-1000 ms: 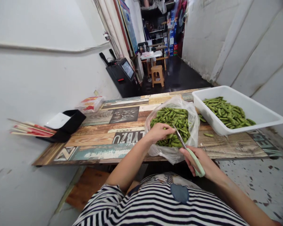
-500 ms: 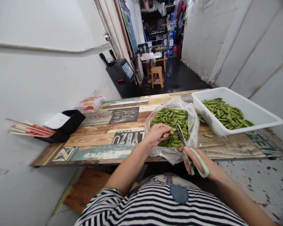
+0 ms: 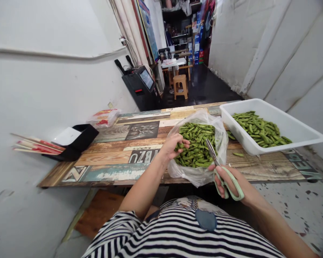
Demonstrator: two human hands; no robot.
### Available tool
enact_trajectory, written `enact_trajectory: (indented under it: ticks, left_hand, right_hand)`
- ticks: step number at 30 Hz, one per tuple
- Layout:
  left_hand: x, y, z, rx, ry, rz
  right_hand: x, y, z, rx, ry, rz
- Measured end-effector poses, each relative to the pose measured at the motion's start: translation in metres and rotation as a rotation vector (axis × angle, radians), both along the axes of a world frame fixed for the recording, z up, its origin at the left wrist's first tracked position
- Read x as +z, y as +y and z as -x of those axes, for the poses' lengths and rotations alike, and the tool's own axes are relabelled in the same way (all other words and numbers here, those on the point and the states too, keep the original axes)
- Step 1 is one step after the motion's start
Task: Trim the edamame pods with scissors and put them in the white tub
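My right hand (image 3: 227, 181) is wrapped round the pale green handles of a pair of scissors (image 3: 213, 152). Its metal blades look close together and point up over the right part of a clear plastic bag (image 3: 222, 143) full of green edamame pods (image 3: 197, 143). At the bag's left side, my left hand (image 3: 172, 147) has its fingers curled with green pods showing between thumb and fingers. Exactly how many pods it grips is hidden. A white plastic tub (image 3: 298, 134) to the right holds more edamame pods (image 3: 258, 129).
A loose pod (image 3: 238, 154) lies on the wood-patterned table (image 3: 110, 159) between bag and tub. On the left are a black holder (image 3: 82, 141) with chopsticks (image 3: 39, 147) and a plastic packet (image 3: 104, 118). Beyond the table stand a black screen machine (image 3: 141, 87) and an orange stool (image 3: 180, 87).
My left hand has moved left, away from the scissor blades, to the bag's left side. My right hand has drawn the scissors slightly to the right, and the blades have come closer together.
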State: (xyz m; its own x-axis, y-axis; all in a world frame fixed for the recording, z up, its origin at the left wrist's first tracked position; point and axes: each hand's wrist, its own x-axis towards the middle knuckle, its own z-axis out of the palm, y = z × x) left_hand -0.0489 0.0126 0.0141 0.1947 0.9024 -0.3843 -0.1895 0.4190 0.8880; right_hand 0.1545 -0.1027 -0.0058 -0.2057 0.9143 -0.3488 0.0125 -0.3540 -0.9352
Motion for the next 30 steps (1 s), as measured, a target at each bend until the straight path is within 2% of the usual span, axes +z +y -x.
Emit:
enact_trajectory:
  ticks: [2, 6, 8, 10, 14, 19, 24, 28, 30]
  left_hand:
    - [-0.001, -0.002, -0.001, -0.106, 0.206, -0.118]
    - [-0.010, -0.014, -0.010, -0.380, 0.738, -0.505]
    - [-0.015, -0.019, -0.017, -0.443, 0.979, -0.644]
    - [-0.019, -0.020, -0.024, -0.449, 1.147, -0.702]
    - [-0.022, -0.013, -0.029, -0.408, 1.240, -0.765]
    - [-0.018, -0.007, -0.027, -0.529, 1.254, -0.855]
    - [-0.019, -0.011, -0.035, -0.581, 1.404, -0.941]
    - [-0.021, -0.012, -0.040, -0.561, 1.450, -0.978]
    - [-0.021, -0.011, -0.036, -0.527, 1.396, -0.951]
  right_hand:
    - [0.001, -0.001, -0.002, 0.005, 0.001, 0.013]
    - [-0.005, -0.002, -0.004, 0.034, -0.022, 0.014]
    - [-0.007, -0.002, -0.004, 0.043, -0.032, 0.013]
    - [-0.008, -0.001, -0.004, 0.047, -0.042, 0.012]
    - [-0.008, -0.002, -0.004, 0.067, -0.066, 0.019]
    - [-0.012, -0.004, -0.006, 0.067, -0.077, 0.015]
    - [-0.018, -0.004, -0.009, 0.065, -0.077, 0.009]
    - [-0.025, -0.005, -0.012, 0.084, -0.086, -0.015]
    - [-0.028, -0.006, -0.013, 0.101, -0.090, -0.030]
